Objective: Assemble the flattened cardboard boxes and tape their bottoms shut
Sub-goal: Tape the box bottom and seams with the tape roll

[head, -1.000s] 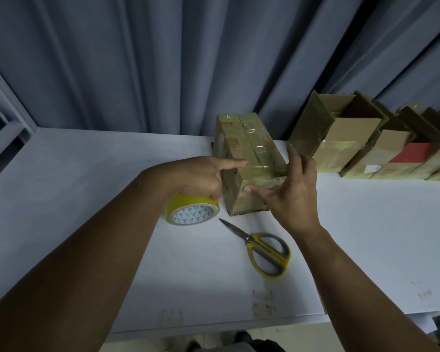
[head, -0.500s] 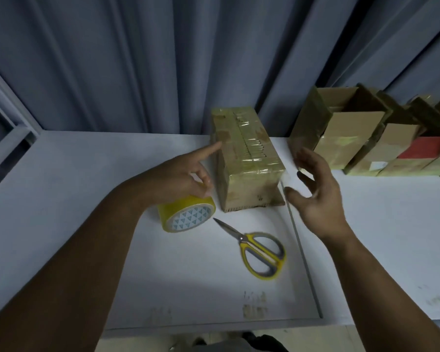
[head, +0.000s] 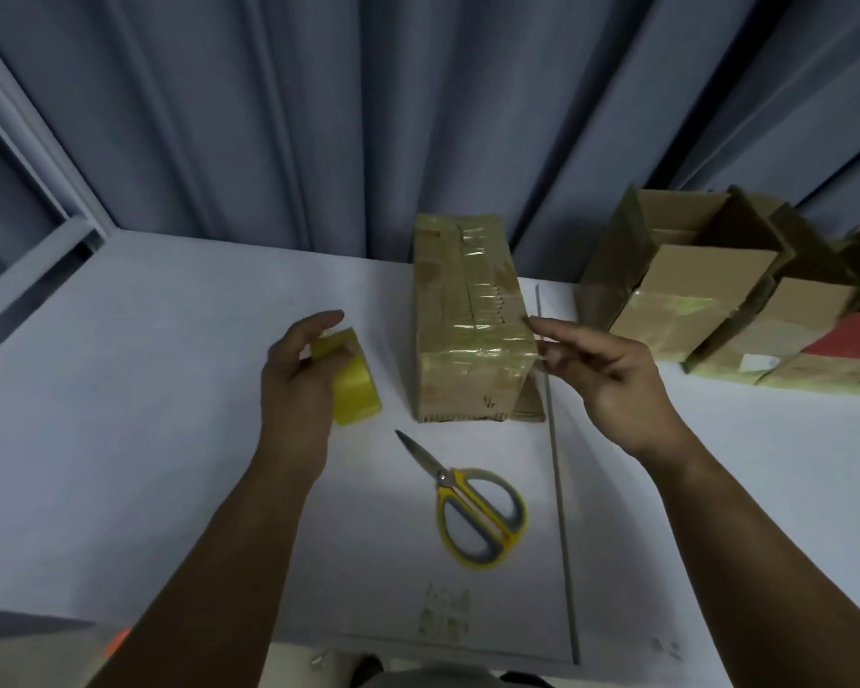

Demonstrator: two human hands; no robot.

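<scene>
We find the box (head: pixel 467 335) bottom-up on the desk (head: pixel 170 439), seam taped: judged finished. Fingers of the left hand (head: pixel 294 384) grasp the tape roll (head: pixel 356 392); the right hand (head: pixel 616 374) has fingers released, beside the box. More assembled boxes (head: pixel 691 310) line the right.

The cardboard box (head: pixel 467 340) is dull brown under glossy yellowish tape bands. At its nine o'clock the tape roll (head: pixel 353 389) is bright yellow; at six o'clock the scissors (head: pixel 480 516) have yellow-and-grey handles and silvery blades. The table (head: pixel 145 439) is pale grey-white, the curtain (head: pixel 368 116) blue-grey in vertical folds; at three o'clock, one red panel (head: pixel 850 336)
</scene>
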